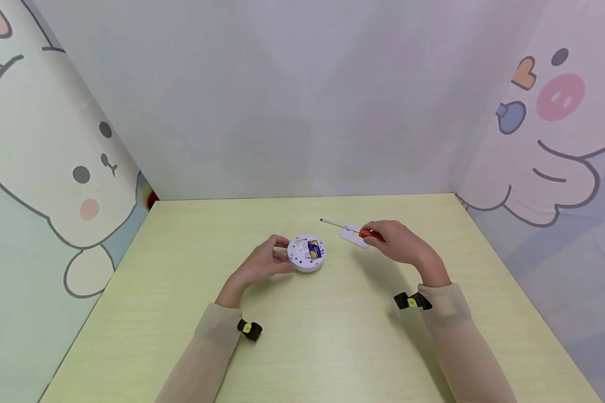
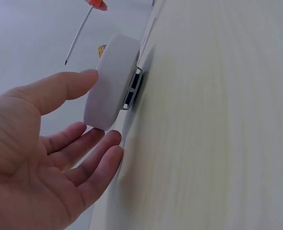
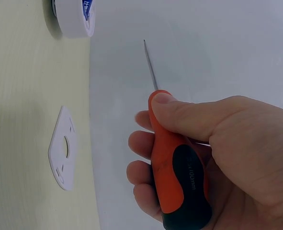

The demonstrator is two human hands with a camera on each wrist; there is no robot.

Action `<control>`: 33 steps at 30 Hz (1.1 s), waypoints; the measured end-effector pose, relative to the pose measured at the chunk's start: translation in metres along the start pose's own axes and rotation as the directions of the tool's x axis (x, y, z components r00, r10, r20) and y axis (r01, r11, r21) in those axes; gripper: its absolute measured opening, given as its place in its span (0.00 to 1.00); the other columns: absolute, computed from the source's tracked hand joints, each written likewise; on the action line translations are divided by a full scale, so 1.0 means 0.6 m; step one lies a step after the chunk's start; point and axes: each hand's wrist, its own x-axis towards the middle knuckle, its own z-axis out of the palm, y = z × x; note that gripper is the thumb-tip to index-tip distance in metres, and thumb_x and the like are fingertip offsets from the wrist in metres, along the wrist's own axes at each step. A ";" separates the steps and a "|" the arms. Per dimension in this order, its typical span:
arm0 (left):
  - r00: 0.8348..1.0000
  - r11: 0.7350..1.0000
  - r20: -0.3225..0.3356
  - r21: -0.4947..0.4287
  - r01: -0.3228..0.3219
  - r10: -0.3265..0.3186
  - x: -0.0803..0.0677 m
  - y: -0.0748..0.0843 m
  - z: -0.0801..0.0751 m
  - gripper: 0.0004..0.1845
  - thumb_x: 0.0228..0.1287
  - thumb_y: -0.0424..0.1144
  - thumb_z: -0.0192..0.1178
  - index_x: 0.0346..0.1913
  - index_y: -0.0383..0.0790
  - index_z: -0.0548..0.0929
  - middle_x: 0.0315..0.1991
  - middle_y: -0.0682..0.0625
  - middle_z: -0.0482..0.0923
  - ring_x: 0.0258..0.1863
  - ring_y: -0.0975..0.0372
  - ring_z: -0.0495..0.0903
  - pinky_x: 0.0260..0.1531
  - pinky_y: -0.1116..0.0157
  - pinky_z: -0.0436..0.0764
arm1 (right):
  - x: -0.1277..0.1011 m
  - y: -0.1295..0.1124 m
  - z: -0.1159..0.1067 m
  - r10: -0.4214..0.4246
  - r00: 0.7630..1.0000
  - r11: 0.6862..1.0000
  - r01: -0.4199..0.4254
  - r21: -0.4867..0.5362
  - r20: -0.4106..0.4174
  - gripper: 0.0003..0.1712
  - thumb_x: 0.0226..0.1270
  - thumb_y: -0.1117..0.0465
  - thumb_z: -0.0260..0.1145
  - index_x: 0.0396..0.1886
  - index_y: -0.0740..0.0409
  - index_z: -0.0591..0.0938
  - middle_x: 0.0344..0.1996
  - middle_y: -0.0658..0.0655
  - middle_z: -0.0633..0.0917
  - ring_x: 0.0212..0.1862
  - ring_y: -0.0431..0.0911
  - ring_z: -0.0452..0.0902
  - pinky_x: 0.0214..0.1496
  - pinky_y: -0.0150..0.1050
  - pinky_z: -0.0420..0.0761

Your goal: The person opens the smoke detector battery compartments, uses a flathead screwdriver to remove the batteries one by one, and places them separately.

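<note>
A round white smoke detector (image 1: 302,265) lies on the table with its back up, showing small holes and a blue and yellow battery (image 1: 315,249). At its left edge my left hand (image 2: 50,158) holds it, thumb on one side and fingertips on the other. My right hand (image 1: 400,242) grips an orange and black screwdriver (image 3: 167,153) by the handle, above the table. Its thin metal shaft (image 3: 151,67) points left in the head view, apart from the detector. Below the screwdriver lies a flat white mounting plate (image 3: 58,153) with slots.
The pale wooden table (image 1: 181,252) ends at a plain light wall (image 1: 292,112) behind. Cartoon-printed panels (image 1: 35,140) stand on both sides. Black straps with yellow marks (image 1: 250,329) sit on both sleeves.
</note>
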 end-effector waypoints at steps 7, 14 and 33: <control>1.000 0.999 -0.018 0.039 -0.003 0.004 0.004 -0.005 0.004 0.39 0.62 0.39 0.79 0.73 0.44 0.72 0.69 0.49 0.76 0.58 0.57 0.83 0.60 0.52 0.83 | 0.000 0.000 0.000 0.002 1.000 1.000 -0.002 0.001 0.002 0.11 0.80 0.61 0.66 0.56 0.60 0.86 0.40 0.51 0.86 0.36 0.45 0.75 0.41 0.42 0.76; 0.999 0.995 -0.018 0.086 -0.046 0.048 0.005 -0.004 0.005 0.42 0.62 0.38 0.79 0.77 0.44 0.71 0.62 0.47 0.74 0.54 0.57 0.82 0.54 0.58 0.84 | 0.000 0.001 0.000 -0.003 1.000 1.000 0.003 -0.007 -0.001 0.12 0.80 0.62 0.66 0.56 0.60 0.86 0.40 0.51 0.86 0.36 0.45 0.75 0.42 0.43 0.76; 0.999 0.999 -0.044 0.046 0.001 0.001 0.008 -0.001 0.013 0.44 0.60 0.40 0.81 0.76 0.43 0.68 0.64 0.46 0.75 0.54 0.55 0.82 0.54 0.55 0.84 | 0.000 0.003 -0.001 -0.002 1.000 1.000 0.002 -0.011 0.002 0.12 0.80 0.62 0.66 0.56 0.60 0.85 0.40 0.52 0.86 0.37 0.45 0.75 0.42 0.44 0.77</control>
